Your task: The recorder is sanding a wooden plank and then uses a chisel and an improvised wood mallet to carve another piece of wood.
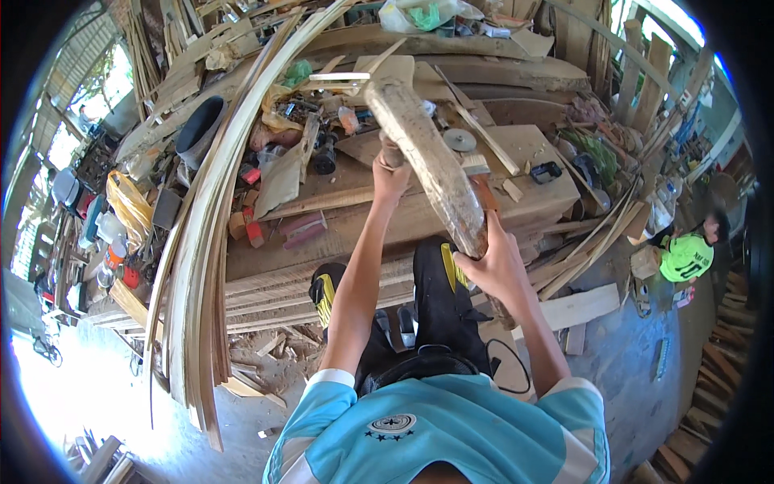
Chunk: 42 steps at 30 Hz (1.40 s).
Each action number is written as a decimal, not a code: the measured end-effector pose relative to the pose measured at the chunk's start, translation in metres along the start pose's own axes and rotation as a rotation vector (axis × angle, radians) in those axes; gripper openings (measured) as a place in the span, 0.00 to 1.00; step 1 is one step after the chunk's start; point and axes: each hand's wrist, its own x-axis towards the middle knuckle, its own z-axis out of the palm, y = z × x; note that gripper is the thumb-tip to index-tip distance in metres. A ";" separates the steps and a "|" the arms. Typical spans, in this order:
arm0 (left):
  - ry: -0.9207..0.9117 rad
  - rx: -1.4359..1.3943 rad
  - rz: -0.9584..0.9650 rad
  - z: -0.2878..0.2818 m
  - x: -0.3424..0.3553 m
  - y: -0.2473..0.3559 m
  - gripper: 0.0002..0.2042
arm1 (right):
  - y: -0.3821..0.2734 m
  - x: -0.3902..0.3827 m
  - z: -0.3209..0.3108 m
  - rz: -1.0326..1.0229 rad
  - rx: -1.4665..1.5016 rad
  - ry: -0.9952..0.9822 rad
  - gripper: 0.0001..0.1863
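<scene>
A long, thick, worn piece of pale wood slants across the middle of the view, its far end raised over the workbench. My left hand is closed around a short brown wooden knob or handle beside the upper part of the piece; whether the two join is unclear. My right hand grips the lower part of the long piece, near my right knee. An orange-brown object shows just behind the wood above my right hand; I cannot make out what it is.
Long bent strips lie along my left. Tools, plastic bags, offcuts and a dark container clutter the bench. Boards are stacked beneath it, with scraps on the floor. A person in a bright green shirt is low down at my right.
</scene>
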 end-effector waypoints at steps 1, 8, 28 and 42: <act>0.051 0.071 -0.011 -0.003 -0.002 -0.001 0.07 | 0.000 -0.002 -0.001 -0.020 -0.027 0.033 0.28; -0.037 0.032 0.116 0.003 0.000 -0.012 0.09 | -0.034 -0.013 -0.043 -0.360 0.239 0.323 0.25; -0.023 0.168 0.093 0.005 0.005 -0.008 0.11 | -0.035 0.021 -0.038 -0.305 0.007 0.600 0.27; -0.083 0.265 0.066 -0.002 0.007 0.003 0.08 | 0.063 -0.020 0.022 0.150 0.341 0.182 0.27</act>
